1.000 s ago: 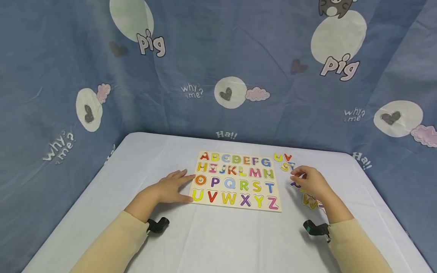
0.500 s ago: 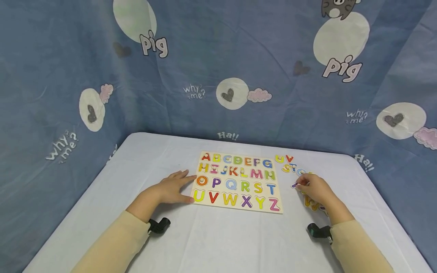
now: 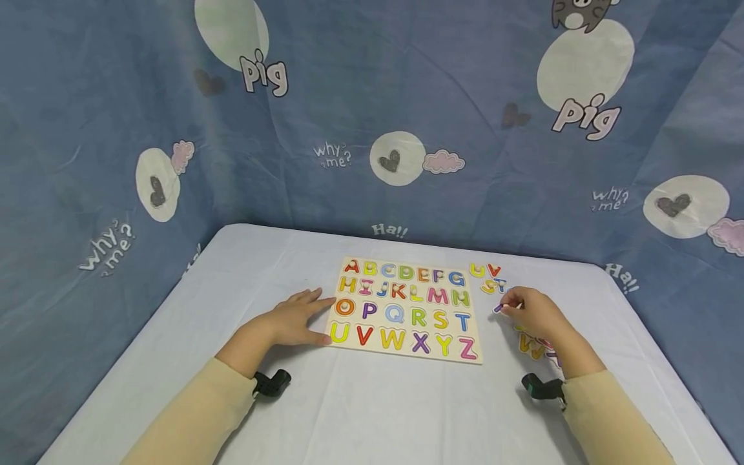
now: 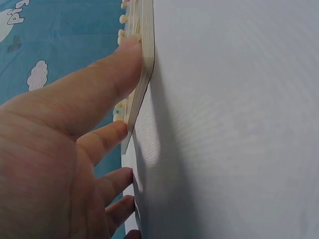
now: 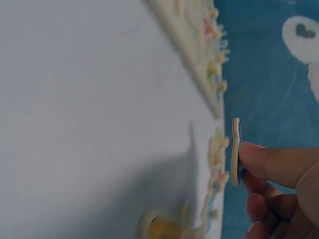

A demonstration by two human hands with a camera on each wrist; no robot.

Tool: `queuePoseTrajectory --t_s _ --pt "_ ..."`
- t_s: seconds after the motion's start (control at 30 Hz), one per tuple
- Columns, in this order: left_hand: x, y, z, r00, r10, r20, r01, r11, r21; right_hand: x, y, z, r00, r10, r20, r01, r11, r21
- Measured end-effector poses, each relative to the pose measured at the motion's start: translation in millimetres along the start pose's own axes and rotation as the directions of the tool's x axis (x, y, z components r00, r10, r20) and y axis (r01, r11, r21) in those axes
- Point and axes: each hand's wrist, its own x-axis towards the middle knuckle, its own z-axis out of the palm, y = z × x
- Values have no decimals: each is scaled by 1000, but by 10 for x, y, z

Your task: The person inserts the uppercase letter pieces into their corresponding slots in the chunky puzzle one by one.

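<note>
A wooden alphabet puzzle board [image 3: 401,352] lies on the white table. My left hand [image 3: 292,320] is at its left side, fingers extended. In the left wrist view the thumb [image 4: 112,69] rests on the board's edge and the index fingertip touches it lower down. To the right of the board, my right hand [image 3: 531,313] pinches a purple puzzle letter [image 3: 498,309] between thumb and fingers. The right wrist view shows this letter [image 5: 236,152] edge-on, held above the table; which letter it is stays hidden. Knobbed pieces sit in the board's upper rows; the lower rows show coloured letters without knobs.
Loose letters lie right of the board: a yellow U [image 3: 476,270], a red V [image 3: 494,270], a yellow S [image 3: 489,286] and a blue T [image 3: 500,285]. An orange W [image 3: 531,345] and other pieces lie partly under my right hand. A patterned blue curtain [image 3: 325,206] hangs behind the table.
My right hand has taken hold of the purple letter and moved it slightly up and left, clear of the other pieces. The left hand has stayed at the board's edge.
</note>
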Motion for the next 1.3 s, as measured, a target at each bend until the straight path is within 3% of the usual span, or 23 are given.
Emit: queuePoseTrajectory --t_s 0.43,0.8,1.3 --pt "-21 17 -32 1000 -11 5 11 1000 6 71 -836 31 984 -176 -23 177 982 57" --pt "-15 24 -33 1000 -16 2 16 1000 2 255 -1402 291 972 -234 13 231 966 116" --pt "4 30 -19 1000 -17 18 17 1000 13 433 -1840 771 936 -332 114 315 938 145"
